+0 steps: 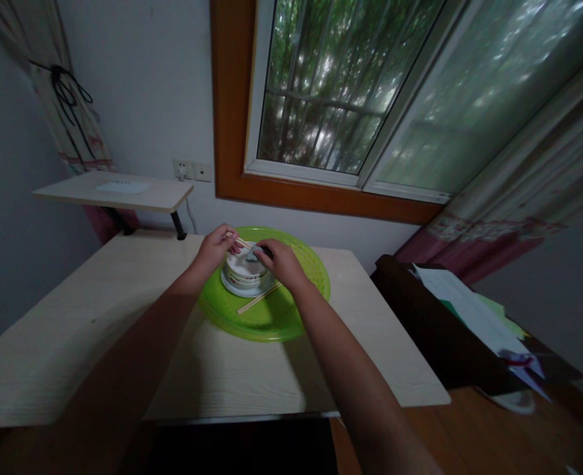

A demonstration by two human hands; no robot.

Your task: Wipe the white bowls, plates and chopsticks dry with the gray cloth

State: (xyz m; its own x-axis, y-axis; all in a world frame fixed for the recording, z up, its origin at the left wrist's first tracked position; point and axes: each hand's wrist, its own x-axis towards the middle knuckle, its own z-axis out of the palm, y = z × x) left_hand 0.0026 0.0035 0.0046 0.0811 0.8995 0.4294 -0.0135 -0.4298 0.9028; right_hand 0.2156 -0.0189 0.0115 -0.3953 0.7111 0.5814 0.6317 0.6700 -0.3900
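Reaching forward over the bench (83,330), the person's forearms converge above the green tray (315,277). The left hand (216,244) turns inward, its grip closed on light chopsticks (243,243) that slant toward the other hand. Back of the hand up and fingers curled, the right hand (280,260) pinches a grey piece (252,256), apparently a cloth, though the dim view makes that unsure. Just below are stacked bowls (244,277) on a plate (247,292); more sticks (254,303) lie beside it on the tray.

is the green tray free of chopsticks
No, chopsticks lie on the green tray beside the stacked bowls.
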